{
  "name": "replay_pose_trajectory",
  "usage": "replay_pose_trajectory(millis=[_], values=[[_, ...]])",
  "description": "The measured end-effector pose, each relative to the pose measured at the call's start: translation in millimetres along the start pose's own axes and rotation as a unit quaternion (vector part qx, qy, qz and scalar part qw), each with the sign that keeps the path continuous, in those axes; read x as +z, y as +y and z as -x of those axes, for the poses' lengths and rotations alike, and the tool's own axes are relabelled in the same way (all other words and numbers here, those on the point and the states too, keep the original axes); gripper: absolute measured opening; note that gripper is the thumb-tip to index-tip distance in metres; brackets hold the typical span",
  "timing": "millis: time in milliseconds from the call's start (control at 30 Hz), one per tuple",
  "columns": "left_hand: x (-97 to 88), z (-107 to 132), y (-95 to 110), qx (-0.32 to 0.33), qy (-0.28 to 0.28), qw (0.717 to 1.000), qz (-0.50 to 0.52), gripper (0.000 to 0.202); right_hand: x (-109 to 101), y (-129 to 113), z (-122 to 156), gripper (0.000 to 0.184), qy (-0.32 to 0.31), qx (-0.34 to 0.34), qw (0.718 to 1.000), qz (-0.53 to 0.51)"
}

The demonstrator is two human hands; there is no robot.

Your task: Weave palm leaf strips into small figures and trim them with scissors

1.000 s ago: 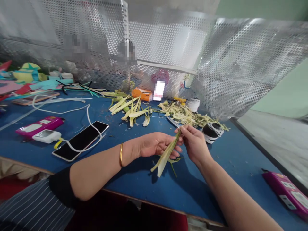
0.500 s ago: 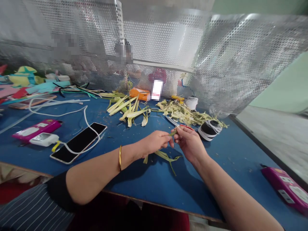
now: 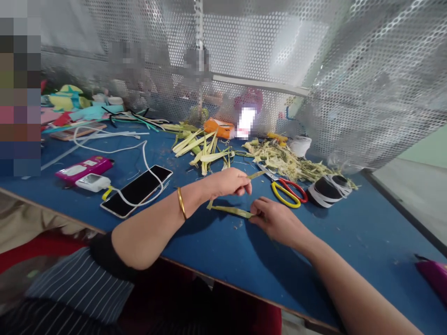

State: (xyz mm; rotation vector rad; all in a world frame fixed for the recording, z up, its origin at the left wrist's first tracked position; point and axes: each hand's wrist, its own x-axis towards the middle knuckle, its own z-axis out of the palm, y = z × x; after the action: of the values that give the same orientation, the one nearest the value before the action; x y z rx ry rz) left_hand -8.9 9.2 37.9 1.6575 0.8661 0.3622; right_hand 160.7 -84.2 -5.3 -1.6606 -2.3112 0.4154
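My left hand (image 3: 230, 182), a gold bangle (image 3: 182, 204) on its wrist, is closed on a narrow green corn husk strip (image 3: 256, 175), whose tip sticks out past the fingers. Lower and to the right, my right hand (image 3: 277, 219) pinches the end of another pale green husk strip (image 3: 230, 211) that lies along the table. Scissors with one yellow and one red handle (image 3: 287, 197) rest just beyond the right hand, blades pointing away to the left.
Behind the hands lie longer husk leaves (image 3: 209, 149) and a heap of shredded husk (image 3: 289, 160). A black spool with white strip (image 3: 328, 190) stands right. Left are a phone (image 3: 139, 188), a white cable and a purple device (image 3: 84, 168). A perforated screen (image 3: 251, 51) closes the back.
My hands were together on one strip. They have parted: the right hand moved down to grip a strip on the table, while the left keeps its own. The scissors' handles are uncovered.
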Motion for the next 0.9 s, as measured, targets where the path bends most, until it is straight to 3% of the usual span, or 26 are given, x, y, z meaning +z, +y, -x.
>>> replay_pose_trajectory(millis=[167,233,333,500,700,900], values=[[17.4,-4,-8,0.032,0.025,0.994,-0.099,0.028,-8,11,-1,0.014,0.053,-0.043,0.992,0.108],[20.8,-3,-10,0.016,0.013,0.995,-0.103,0.026,-14,15,-2,0.017,0.081,-0.070,0.982,0.154],[24.8,-2,-11,-0.055,-0.046,0.997,-0.010,0.024,-21,18,-2,0.021,0.121,-0.127,0.967,0.187],[28.9,-3,-13,-0.137,-0.131,0.976,0.106,0.026,-24,16,-3,0.026,0.164,-0.201,0.937,0.233],[29.0,-8,-20,-0.190,-0.143,0.939,0.249,0.024,-26,12,-2,0.024,0.261,-0.228,0.897,0.273],[30.8,-9,-25,-0.176,-0.146,0.897,0.378,0.019,-27,13,-1,0.022,0.275,-0.219,0.888,0.295]])
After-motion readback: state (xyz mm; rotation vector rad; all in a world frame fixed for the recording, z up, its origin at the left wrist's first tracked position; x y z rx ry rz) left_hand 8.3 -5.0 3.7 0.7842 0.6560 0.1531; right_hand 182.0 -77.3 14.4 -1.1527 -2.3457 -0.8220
